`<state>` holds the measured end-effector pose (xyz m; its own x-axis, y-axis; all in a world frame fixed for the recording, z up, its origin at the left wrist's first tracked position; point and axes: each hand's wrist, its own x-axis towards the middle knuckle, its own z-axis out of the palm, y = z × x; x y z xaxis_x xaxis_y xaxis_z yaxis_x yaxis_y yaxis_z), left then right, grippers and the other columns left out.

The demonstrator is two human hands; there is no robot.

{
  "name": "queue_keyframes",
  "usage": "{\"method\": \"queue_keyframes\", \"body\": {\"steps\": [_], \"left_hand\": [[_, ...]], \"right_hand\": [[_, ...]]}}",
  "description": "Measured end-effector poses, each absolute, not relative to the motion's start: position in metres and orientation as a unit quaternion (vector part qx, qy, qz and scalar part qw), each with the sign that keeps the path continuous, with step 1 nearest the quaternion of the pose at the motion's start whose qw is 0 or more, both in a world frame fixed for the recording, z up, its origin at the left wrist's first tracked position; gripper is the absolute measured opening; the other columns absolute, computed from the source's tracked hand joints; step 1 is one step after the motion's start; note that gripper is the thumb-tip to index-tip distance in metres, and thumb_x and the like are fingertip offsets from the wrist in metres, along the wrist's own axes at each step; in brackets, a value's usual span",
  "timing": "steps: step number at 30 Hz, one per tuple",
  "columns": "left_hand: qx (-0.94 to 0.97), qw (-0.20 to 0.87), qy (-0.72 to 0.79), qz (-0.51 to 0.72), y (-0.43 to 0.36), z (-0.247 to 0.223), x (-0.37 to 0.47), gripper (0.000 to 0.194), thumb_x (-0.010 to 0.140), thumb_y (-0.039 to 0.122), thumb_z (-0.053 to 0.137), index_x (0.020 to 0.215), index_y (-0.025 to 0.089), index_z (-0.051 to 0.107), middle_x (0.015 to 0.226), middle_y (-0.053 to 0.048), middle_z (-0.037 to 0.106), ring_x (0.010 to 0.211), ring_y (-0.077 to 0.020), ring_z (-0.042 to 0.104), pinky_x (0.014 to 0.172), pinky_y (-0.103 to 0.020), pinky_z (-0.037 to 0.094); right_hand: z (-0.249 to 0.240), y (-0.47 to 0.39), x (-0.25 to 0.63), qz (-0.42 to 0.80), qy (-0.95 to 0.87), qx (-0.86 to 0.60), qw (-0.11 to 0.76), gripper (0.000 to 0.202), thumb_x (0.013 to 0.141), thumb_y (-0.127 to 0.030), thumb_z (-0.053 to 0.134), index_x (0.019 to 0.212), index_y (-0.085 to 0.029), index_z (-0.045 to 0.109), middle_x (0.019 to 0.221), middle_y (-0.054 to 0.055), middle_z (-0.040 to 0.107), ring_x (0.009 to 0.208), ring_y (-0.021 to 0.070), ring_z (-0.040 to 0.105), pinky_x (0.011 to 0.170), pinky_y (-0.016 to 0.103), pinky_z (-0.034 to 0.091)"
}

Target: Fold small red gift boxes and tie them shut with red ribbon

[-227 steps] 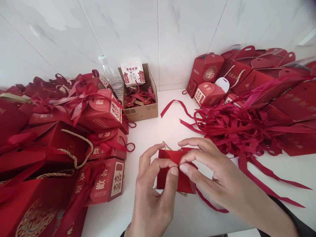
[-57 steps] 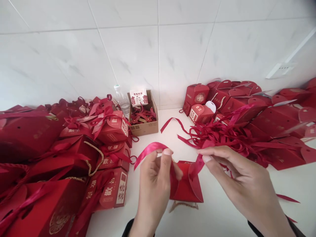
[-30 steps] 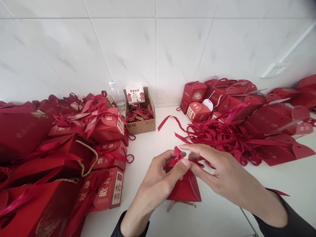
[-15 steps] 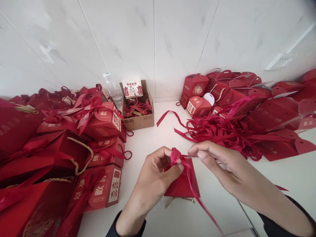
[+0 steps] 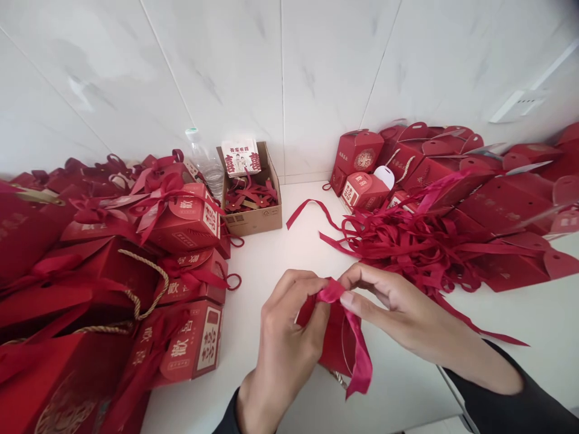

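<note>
A small red box (image 5: 337,343) with a gold cord at its lower edge is at the lower middle, partly covered by both hands. A crimson ribbon (image 5: 360,355) runs across its top, and one broad end hangs down over the box's right side. My left hand (image 5: 301,310) pinches the ribbon from the left, fingers closed. My right hand (image 5: 377,295) closes thumb and forefinger on the same ribbon just to the right. The fingers of both hands almost meet there, and they hide part of the ribbon's loop.
Ribboned red boxes (image 5: 192,343) crowd the left side. A cardboard box (image 5: 256,222) with red pieces and a plastic bottle (image 5: 210,169) stand near the wall. Loose ribbons (image 5: 407,241) lie heaped at the right before more red boxes (image 5: 506,205). The counter (image 5: 253,259) is white.
My right hand has come left against my left hand and the ribbon. The box has tilted and is more covered. The hanging ribbon end now looks broader and shorter.
</note>
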<state>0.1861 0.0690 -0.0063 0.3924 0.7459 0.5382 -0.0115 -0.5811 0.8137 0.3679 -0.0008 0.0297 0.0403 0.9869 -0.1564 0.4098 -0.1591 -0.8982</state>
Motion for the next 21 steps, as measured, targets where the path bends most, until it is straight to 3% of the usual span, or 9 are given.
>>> {"method": "queue_keyframes", "body": {"steps": [5,11,16,19,21], "left_hand": [[0.689,0.47,0.303,0.46,0.067,-0.001,0.185,0.015,0.093,0.013,0.072,0.092,0.025,0.081,0.088,-0.002,0.074,0.082,-0.0158,0.068,0.075,-0.025,0.053],[0.627,0.594,0.313,0.396,0.06,-0.001,0.182,0.015,0.097,0.028,0.071,0.098,0.029,0.086,0.096,-0.005,0.077,0.089,-0.0207,0.069,0.082,-0.03,0.053],[0.58,0.603,0.39,0.385,0.044,-0.011,0.166,0.024,0.098,0.045,0.068,0.099,0.029,0.086,0.115,-0.008,0.075,0.104,-0.0254,0.068,0.088,-0.031,0.052],[0.483,0.626,0.467,0.395,0.035,-0.026,0.152,0.027,0.092,0.05,0.076,0.092,0.025,0.085,0.103,-0.007,0.075,0.096,-0.0237,0.066,0.086,-0.03,0.051],[0.36,0.701,0.482,0.383,0.033,-0.035,0.145,0.032,0.087,0.053,0.079,0.085,0.022,0.083,0.089,-0.007,0.074,0.094,-0.0247,0.066,0.087,-0.032,0.051]], "right_hand": [[0.033,-0.001,0.365,0.409,-0.536,-0.614,0.41,0.028,0.104,-0.049,0.06,0.091,-0.025,0.063,0.086,-0.002,0.065,0.078,0.0162,0.06,0.071,0.029,0.049],[0.039,-0.007,0.365,0.317,-0.522,-0.655,0.445,0.026,0.102,-0.051,0.063,0.095,-0.026,0.066,0.083,-0.001,0.064,0.075,0.0161,0.061,0.068,0.026,0.051],[0.034,-0.03,0.37,0.154,-0.538,-0.733,0.385,0.025,0.101,-0.053,0.062,0.096,-0.029,0.068,0.063,-0.005,0.049,0.054,0.0148,0.048,0.05,0.026,0.042],[0.017,-0.042,0.378,0.12,-0.52,-0.772,0.345,0.025,0.101,-0.053,0.06,0.094,-0.03,0.068,0.057,-0.007,0.043,0.048,0.0147,0.043,0.05,0.028,0.044],[0.004,-0.047,0.386,0.143,-0.499,-0.793,0.319,0.031,0.099,-0.058,0.059,0.093,-0.029,0.069,0.057,-0.006,0.048,0.048,0.0158,0.047,0.05,0.029,0.046]]}}
